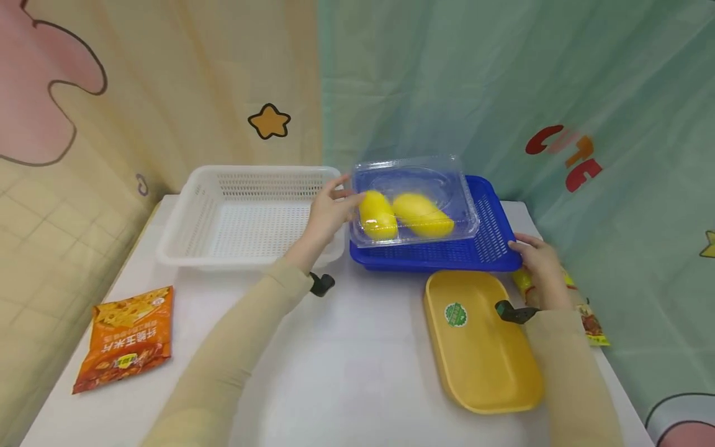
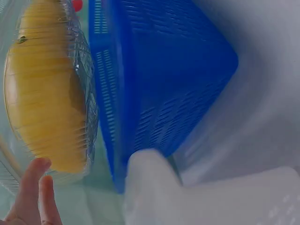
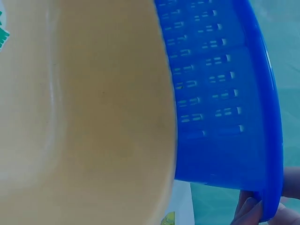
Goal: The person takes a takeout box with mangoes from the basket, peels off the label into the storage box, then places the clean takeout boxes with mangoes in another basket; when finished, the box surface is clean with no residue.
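Observation:
At the left edge of a clear plastic box (image 1: pixel 410 242), my left hand (image 1: pixel 328 214) grips it with the fingertips over its side. Two smooth yellow fruits, shaped like mangoes (image 1: pixel 422 216), lie inside the box, and one shows large through the ribbed wall in the left wrist view. The box is over the blue basket (image 1: pixel 491 217), overlapping most of it. My right hand (image 1: pixel 537 261) pinches the basket's front right corner; in the right wrist view the fingers (image 3: pixel 248 213) and thumb are on both sides of the blue rim (image 3: pixel 272 140).
A white basket (image 1: pixel 190 257) stands left of the blue one. Nearer on the right lies a yellow tray (image 1: pixel 483 347) with a green sticker. An orange snack bag (image 1: pixel 128 338) is at the left, and a yellow packet (image 1: pixel 593 326) is partly behind my right arm. Curtains hang behind the table.

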Tool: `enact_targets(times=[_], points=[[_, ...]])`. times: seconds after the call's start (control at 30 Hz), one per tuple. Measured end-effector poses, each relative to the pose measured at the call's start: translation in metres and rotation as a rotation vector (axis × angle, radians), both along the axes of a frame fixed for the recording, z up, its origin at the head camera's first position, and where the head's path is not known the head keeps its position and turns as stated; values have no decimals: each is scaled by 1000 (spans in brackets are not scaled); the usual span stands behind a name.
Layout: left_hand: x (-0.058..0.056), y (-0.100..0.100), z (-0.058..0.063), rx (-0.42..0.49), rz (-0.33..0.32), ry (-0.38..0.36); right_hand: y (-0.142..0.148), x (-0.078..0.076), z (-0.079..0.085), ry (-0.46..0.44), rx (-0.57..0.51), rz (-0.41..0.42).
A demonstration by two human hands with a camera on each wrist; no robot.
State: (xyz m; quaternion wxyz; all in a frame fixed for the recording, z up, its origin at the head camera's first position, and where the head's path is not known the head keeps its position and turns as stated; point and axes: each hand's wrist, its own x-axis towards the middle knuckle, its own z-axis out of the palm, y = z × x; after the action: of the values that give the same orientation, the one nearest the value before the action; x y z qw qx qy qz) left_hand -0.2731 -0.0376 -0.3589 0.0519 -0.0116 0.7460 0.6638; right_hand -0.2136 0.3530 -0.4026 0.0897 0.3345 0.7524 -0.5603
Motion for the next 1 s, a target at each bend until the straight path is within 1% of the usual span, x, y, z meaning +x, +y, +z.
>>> enact_targets(times=[0.07, 0.1, 0.17, 0.2, 0.27, 0.33, 0.4, 0.43, 0.5, 0.53, 0.6, 0.67, 0.73, 0.87, 1.0], points=[[-8, 12, -11, -60, 4, -1, -1, -1, -3, 9, -4, -3], [-10, 17, -16, -92, 2, 3, -2, -1, -4, 17, 2, 2], [-12, 26, -25, -178, -11, 30, -1, -3, -7, 25, 12, 0], [-13, 30, -29, -229, -18, 48, -1, -4, -8, 33, 40, -1], [-12, 36, -34, -324, -31, 87, 2, -5, -10, 31, 50, -6], [-12, 41, -36, -403, -45, 119, 4, -5, -11, 40, 63, -29], [-11, 44, -36, -463, -74, 129, 5, -4, -10, 42, 70, -27], [-11, 46, -35, -487, -96, 128, 5, -3, -8, 39, 50, -21], [-9, 48, -33, -529, -153, 104, 4, -1, -6, 46, 49, -16], [-8, 49, -32, -554, -185, 97, 4, -1, -5, 37, 35, -3], [-7, 50, -32, -591, -240, 84, 3, 0, -3, 27, 24, -5], [-5, 51, -32, -612, -276, 82, 2, -1, -2, 29, 26, -10], [-4, 51, -34, -617, -292, 103, 1, -3, -3, 23, 23, -19], [-2, 41, -32, -557, -304, 134, 1, -6, -5, 25, 33, -21], [3, 21, -27, -445, -329, 140, 3, -4, -4, 35, 35, -13]])
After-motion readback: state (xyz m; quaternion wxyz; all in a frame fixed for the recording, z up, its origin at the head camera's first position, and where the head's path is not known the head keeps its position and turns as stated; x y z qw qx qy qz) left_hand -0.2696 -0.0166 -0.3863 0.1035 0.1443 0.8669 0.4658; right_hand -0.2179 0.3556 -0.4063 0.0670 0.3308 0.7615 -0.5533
